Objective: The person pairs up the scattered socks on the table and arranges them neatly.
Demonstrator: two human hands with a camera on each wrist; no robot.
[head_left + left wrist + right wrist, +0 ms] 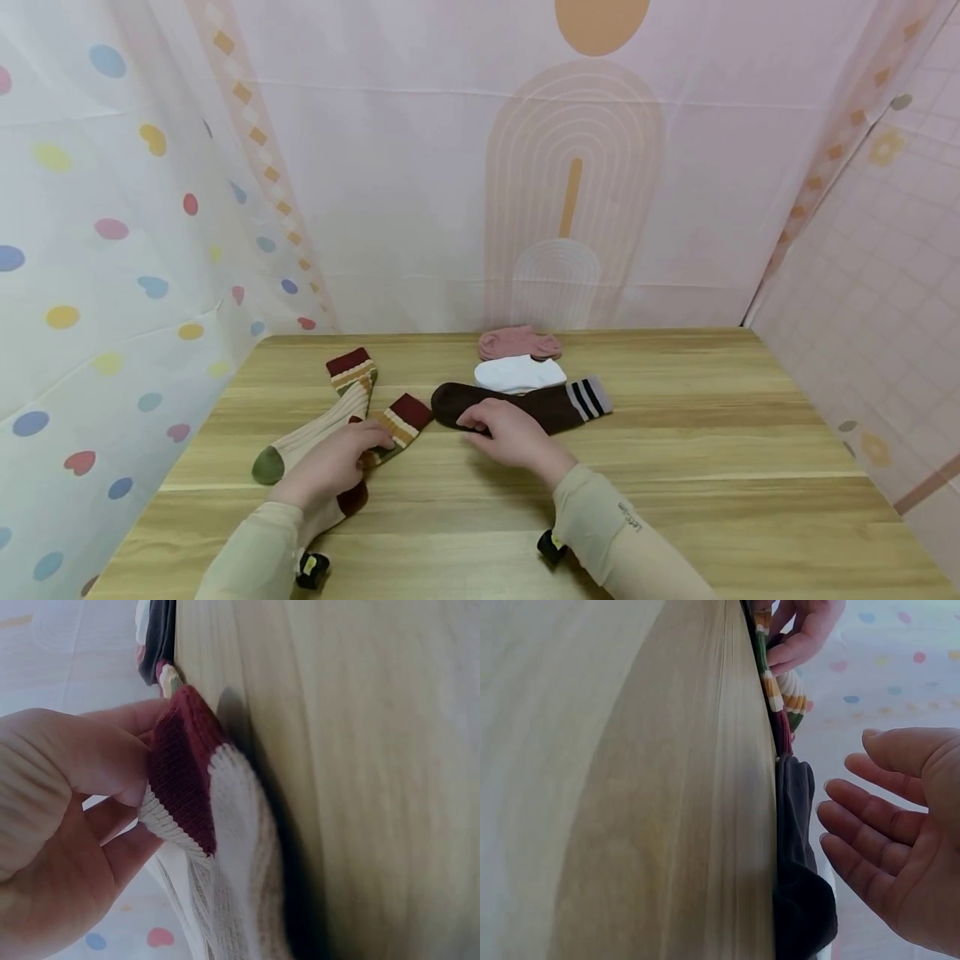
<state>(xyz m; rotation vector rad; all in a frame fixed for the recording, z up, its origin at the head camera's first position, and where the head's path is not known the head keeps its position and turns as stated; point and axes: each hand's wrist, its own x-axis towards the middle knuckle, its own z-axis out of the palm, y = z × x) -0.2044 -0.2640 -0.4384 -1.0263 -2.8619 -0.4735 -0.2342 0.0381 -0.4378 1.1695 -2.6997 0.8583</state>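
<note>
My left hand (337, 460) pinches a cream sock with maroon patches and a striped cuff (405, 425) at the left of the table. In the left wrist view, thumb and fingers close on its maroon patch (184, 761), and the ribbed cream part hangs below. Beside it lies a matching sock (318, 433) with a green toe and a maroon cuff, partly hidden by that hand. My right hand (513, 433) hovers at the near side of a dark brown sock (543, 407) with a striped grey cuff. Its fingers (870, 806) are loosely bent, holding nothing.
White low-cut socks (517, 374) lie behind the brown sock, and pink ones (517, 342) behind those at the far edge. A wooden table (675, 500) is under everything, with patterned cloth (405, 167) hanging behind and on both sides.
</note>
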